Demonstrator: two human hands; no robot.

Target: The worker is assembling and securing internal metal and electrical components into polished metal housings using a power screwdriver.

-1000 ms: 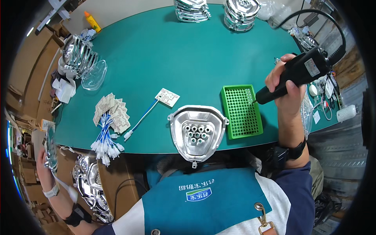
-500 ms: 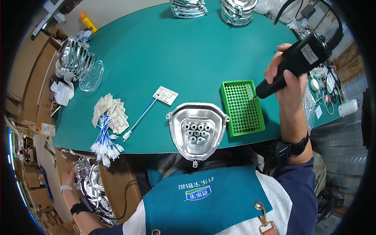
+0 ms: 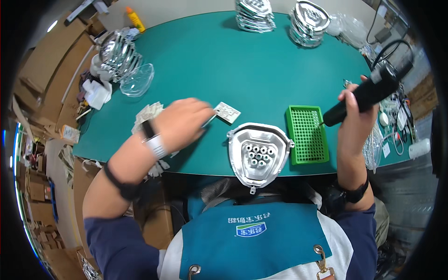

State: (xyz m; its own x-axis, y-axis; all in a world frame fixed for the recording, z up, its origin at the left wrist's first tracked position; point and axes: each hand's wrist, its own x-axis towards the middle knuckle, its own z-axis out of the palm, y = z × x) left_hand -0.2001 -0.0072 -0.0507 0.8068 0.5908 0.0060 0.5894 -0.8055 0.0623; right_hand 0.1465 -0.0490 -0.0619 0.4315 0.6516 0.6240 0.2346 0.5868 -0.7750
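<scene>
At the left edge of the green tabletop [image 3: 242,60], reflectors [image 3: 114,58] and a clear lens [image 3: 136,80] lay stacked, well apart from the work. The left hand [image 3: 179,123] hovered over the small boards [image 3: 148,113] and their wires, reaching toward a single board [image 3: 227,112]. Motion blur hid the fingers, so whether this grip was apart or closed could not be told. A hurried reach here risked snagging a wire and dragging boards off the edge.

The housing [image 3: 258,154] sat at the near edge, just in front of the apron, overhanging slightly. A knock from either forearm could tip it off.

The green tray [image 3: 306,135] lay just beside the housing. The right hand [image 3: 357,112] was clamped around the black driver [image 3: 366,93], tip angled at the tray's upper right. A slanted tip could misseat a screw or shove the tray. The driver's cable [image 3: 392,46] looped near clutter and could catch.
</scene>
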